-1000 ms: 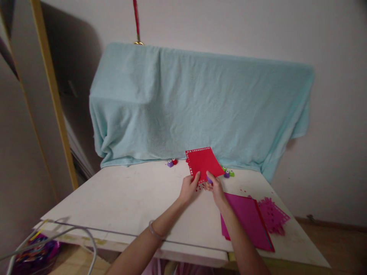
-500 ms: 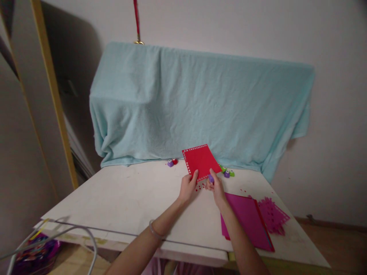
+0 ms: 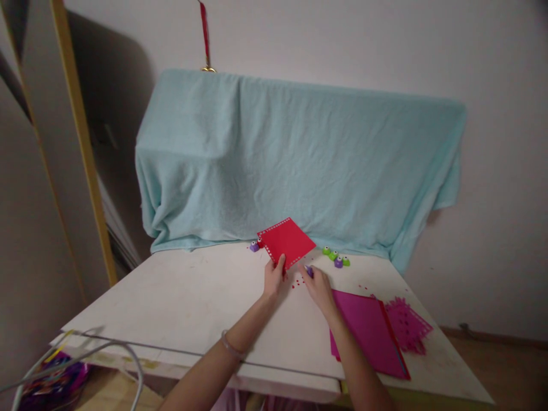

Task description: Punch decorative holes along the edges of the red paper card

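Observation:
My left hand (image 3: 274, 277) pinches the lower corner of a square red sheet of paper (image 3: 287, 242), held tilted above the white table. Small punched holes run along several of its edges. My right hand (image 3: 317, 285) is closed around a small purple craft punch (image 3: 309, 271), just right of the sheet and apart from it. Tiny red cut-outs (image 3: 298, 282) lie on the table below the sheet, between my hands. A purple punch (image 3: 254, 246) sits behind the sheet's left corner, beside a red one that the sheet partly covers.
Green punches (image 3: 333, 256) and another purple punch (image 3: 338, 262) stand at the back right. A stack of magenta and red paper (image 3: 368, 331) lies at the right, beside punched magenta paper (image 3: 406, 325). A light blue cloth (image 3: 308, 160) hangs behind the white table (image 3: 192, 302).
The red sheet has moved left and turned in my left hand. My right hand has come off the sheet's edge, with the purple punch still in it.

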